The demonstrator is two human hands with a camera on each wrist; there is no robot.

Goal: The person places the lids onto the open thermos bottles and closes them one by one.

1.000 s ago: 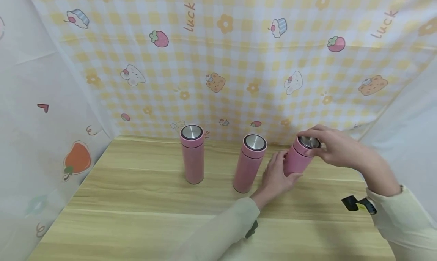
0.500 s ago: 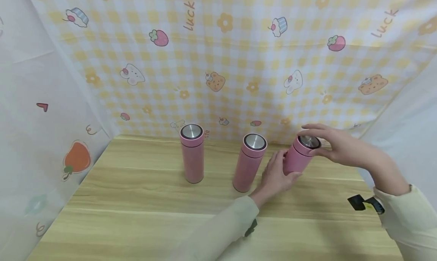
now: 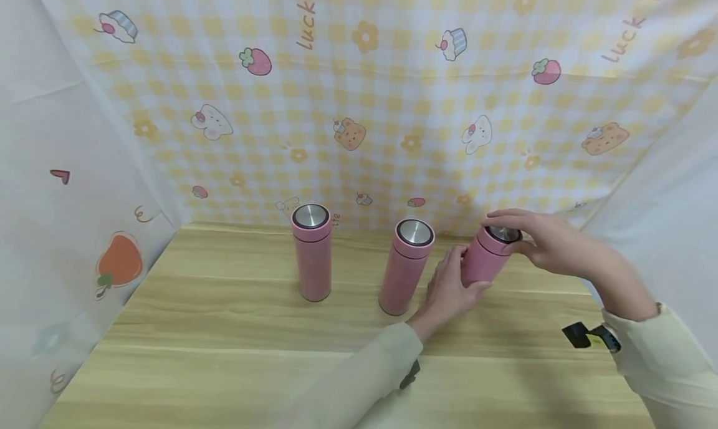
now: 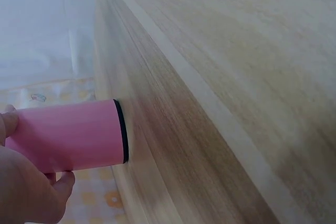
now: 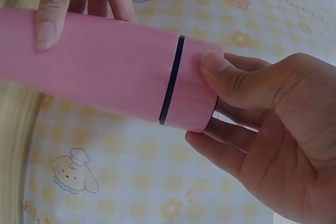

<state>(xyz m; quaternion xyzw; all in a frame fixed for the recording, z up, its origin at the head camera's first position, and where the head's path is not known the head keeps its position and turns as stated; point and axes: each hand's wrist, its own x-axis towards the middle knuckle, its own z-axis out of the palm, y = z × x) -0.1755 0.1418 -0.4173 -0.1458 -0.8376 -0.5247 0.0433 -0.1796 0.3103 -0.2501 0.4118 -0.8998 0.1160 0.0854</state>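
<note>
The rightmost pink thermos flask (image 3: 483, 262) stands on the wooden table, its base meeting the tabletop in the left wrist view. My left hand (image 3: 450, 287) is wrapped round its body from the left. Around the pink lid with its silver top, my right hand (image 3: 555, 244) pinches with thumb and fingers. In the right wrist view the thumb (image 5: 236, 81) presses the lid (image 5: 195, 85), just beyond the black ring, and fingertips curl over the far edge. Part of the silver top is hidden by the right hand.
Two more pink thermos flasks stand upright to the left: the middle one (image 3: 405, 267) close to my left hand, and the far-left one (image 3: 313, 254). A yellow checked cloth (image 3: 387, 105) hangs behind the wooden table (image 3: 224, 329). White cloth (image 3: 67, 229) hangs at the left.
My right hand loosened and shifted slightly right half a second ago; now its fingers are back closer round the lid. The left hand keeps its hold, and the flasks stay put.
</note>
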